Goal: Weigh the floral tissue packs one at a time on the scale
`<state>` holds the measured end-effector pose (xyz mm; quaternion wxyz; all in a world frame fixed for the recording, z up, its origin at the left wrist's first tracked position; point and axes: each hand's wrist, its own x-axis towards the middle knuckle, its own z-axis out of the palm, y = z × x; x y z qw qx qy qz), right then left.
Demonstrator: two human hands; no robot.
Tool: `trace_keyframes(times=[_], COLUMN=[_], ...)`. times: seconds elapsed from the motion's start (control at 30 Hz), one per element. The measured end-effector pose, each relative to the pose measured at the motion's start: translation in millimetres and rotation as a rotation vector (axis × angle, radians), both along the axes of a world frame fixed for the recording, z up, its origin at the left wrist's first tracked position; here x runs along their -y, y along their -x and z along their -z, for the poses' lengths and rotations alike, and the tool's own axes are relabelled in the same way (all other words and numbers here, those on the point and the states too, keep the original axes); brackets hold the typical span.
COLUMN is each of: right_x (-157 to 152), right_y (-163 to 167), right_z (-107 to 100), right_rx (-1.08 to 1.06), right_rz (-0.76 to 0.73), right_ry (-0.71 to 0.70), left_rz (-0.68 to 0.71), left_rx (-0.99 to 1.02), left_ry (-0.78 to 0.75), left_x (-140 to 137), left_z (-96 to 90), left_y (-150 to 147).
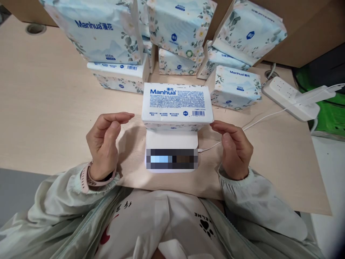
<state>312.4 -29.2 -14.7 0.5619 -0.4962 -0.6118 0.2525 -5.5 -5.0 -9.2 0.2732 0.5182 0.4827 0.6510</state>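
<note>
1. Head view: the wrapped pack [178, 102] sat on the white device [171, 139]; its wrapper hid the contents.
2. The left hand [104, 144], loosely spread and gripping nothing, stood apart from the pack's left side.
3. The right hand [235, 151] was likewise spread, fingertips at the near right corner; contact was unclear.
4. Pixelation masked the display [172, 159]; the top edge cut off some stacked packs [178, 25] behind.

- Pale wood-grain desk [48, 108]
- White scale [172, 139], near its 6 o'clock edge
- Manhua tissue packs [234, 90], 11 to 1 o'clock from scale
- White power strip [283, 94], 2 o'clock
</note>
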Motion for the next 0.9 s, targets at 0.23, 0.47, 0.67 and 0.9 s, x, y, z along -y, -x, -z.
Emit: trace_keyframes(times=[0.23,0.47,0.67,0.9], right_x=[0.0,-0.4,0.3,-3.4], right_y=[0.8,-2.0,-2.0,-5.1], right_z=[0.9,7.5,10.0,16.9], right_rx=[0.074,0.072,0.089,0.063], right_rz=[-0.049,-0.089,-0.073,-0.188], right_ry=[0.056,0.042,0.074,0.081], left_rz=[0.022,0.084,0.124,0.149], left_rx=[-0.005,0.027,0.079,0.012], left_ry=[-0.019,-0.055,-0.053,0.028], left_x=[-1.6,-2.3,-1.2,1.1], left_z=[2.7,1.4,-5.2,-0.8], left_y=[1.7,2.2,-2.3,2.9])
